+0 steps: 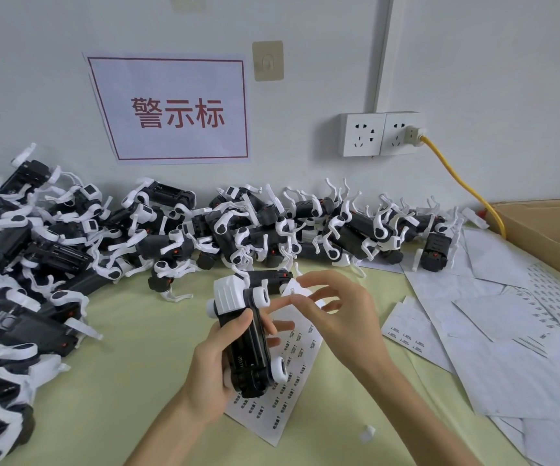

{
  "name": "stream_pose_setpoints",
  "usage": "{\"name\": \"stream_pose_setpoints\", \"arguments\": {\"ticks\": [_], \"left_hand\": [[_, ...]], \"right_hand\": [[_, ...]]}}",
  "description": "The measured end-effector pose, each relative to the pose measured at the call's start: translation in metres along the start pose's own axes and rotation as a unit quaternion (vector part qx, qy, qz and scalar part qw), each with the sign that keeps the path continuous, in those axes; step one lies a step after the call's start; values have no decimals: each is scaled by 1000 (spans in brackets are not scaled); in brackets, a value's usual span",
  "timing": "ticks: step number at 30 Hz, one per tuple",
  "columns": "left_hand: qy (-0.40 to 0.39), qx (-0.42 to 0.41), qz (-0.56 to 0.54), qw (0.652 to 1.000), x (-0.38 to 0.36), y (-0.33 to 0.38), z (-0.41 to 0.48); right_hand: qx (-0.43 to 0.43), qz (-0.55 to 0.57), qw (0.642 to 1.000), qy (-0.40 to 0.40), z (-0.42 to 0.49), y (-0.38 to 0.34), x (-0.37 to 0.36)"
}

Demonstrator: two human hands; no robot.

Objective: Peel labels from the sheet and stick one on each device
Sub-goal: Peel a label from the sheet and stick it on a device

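While the big yellow-green table (130,375) fills the bottom of the view, a long heap of black and white toy devices (204,230) lies along its far edge and left side, against the white wall. Up on the wall, above the heap, hangs a paper sign (171,109) with red writing. Right of the sign sits a double wall socket (381,133), and a yellow cable (456,173) runs down from it to a brown cardboard box (540,223). Near the box, loose white label sheets (507,331) lie spread on the table.

Closer than the heap, the left hand (211,368) grips one black device with white wheels (248,338), fingers curled round its body, and holds it up above the label sheet (288,375). That sheet lies flat on the table under both hands. Just right of the device, the right hand (335,317) pinches a small white label (293,290) between thumb and fingertips, close to the device's top end. A tiny white scrap (367,432) lies on the table near the sheet's corner.
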State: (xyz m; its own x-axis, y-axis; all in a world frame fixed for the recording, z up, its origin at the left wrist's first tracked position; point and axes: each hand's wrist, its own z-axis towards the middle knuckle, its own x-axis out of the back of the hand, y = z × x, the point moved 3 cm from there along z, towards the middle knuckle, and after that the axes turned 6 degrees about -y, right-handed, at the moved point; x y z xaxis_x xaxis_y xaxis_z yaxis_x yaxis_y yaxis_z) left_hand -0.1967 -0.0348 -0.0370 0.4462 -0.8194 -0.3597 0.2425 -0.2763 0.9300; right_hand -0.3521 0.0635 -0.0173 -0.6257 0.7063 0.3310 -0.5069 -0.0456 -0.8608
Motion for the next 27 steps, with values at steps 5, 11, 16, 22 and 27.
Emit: {"name": "stream_pose_setpoints", "arguments": {"ticks": [5, 11, 16, 22, 27], "left_hand": [[6, -11, 67, 998, -2, 1, 1], [13, -2, 58, 998, -3, 2, 1], [16, -8, 32, 999, 0, 2, 2], [19, -7, 35, 999, 1, 1, 1], [21, -4, 40, 999, 1, 0, 2]], "right_hand": [[-18, -5, 999, -29, 0, 2, -2], [-10, -26, 999, -39, 1, -1, -2], [8, -47, 998, -31, -3, -4, -3], [3, -41, 999, -32, -2, -5, -2], [30, -47, 998, -21, -5, -7, -4]]}}
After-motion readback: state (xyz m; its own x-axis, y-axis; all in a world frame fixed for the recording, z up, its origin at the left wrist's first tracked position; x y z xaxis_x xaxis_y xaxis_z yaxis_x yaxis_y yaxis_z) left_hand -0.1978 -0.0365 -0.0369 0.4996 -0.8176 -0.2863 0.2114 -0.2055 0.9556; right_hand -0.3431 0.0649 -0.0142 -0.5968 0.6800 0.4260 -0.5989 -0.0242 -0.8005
